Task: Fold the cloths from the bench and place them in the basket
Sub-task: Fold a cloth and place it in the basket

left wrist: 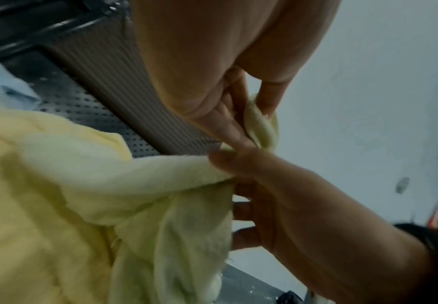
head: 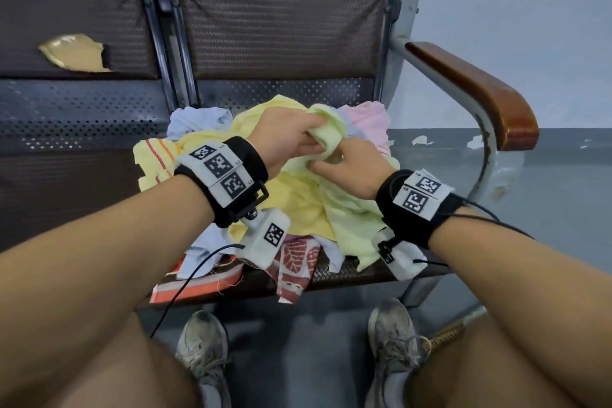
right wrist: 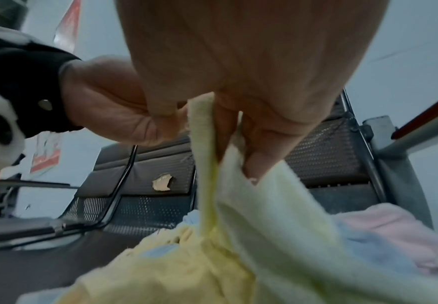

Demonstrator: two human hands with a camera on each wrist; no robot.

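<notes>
A pile of cloths lies on the bench seat (head: 361,272). A pale green cloth (head: 354,212) lies on top of a yellow one (head: 298,202). My left hand (head: 316,136) grips a bunched edge of the green cloth and lifts it over the pile. My right hand (head: 331,161) pinches the same edge just below. In the left wrist view my left hand (left wrist: 259,115) curls round the green cloth (left wrist: 147,185), and my right hand (left wrist: 222,162) pinches it. The right wrist view shows my right hand (right wrist: 228,123) holding a strip of the green cloth (right wrist: 277,216), with my left hand (right wrist: 113,111) beside it. No basket shows in the head view.
Pink (head: 367,119), light blue (head: 195,119), red-patterned (head: 294,262) and orange-striped (head: 198,285) cloths lie around the pile. A wooden armrest (head: 480,89) stands at the right. The left backrest pad has a tear (head: 76,53). My shoes (head: 205,351) stand on the floor below the seat.
</notes>
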